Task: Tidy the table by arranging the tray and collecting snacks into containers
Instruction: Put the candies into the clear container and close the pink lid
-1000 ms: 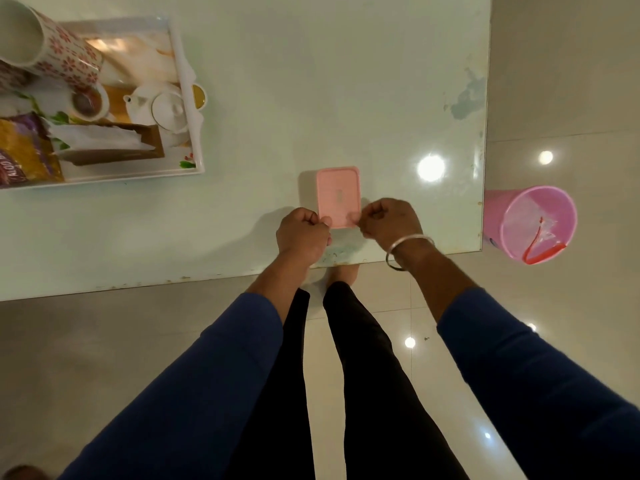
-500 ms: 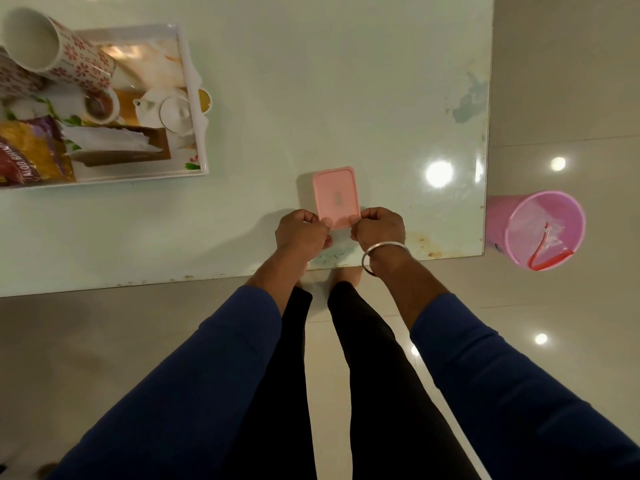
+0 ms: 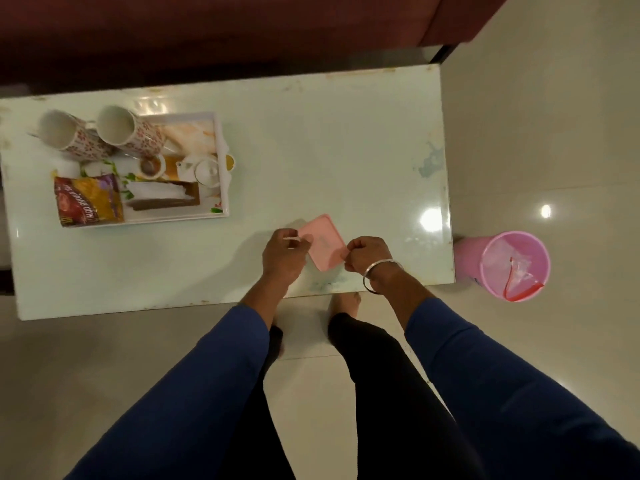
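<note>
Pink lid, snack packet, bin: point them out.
Pink lid [image 3: 322,242], head view, middle of top face.
Snack packet [image 3: 88,200], head view, centre of front.
Bin [image 3: 467,256], head view, outer wall.

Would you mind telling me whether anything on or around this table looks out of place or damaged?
Yes. The snack packet hangs over the tray's near-left corner instead of lying inside it. The table shows a chipped, discoloured patch near its right edge. The pink lid, held in both hands, sits askew.
</note>
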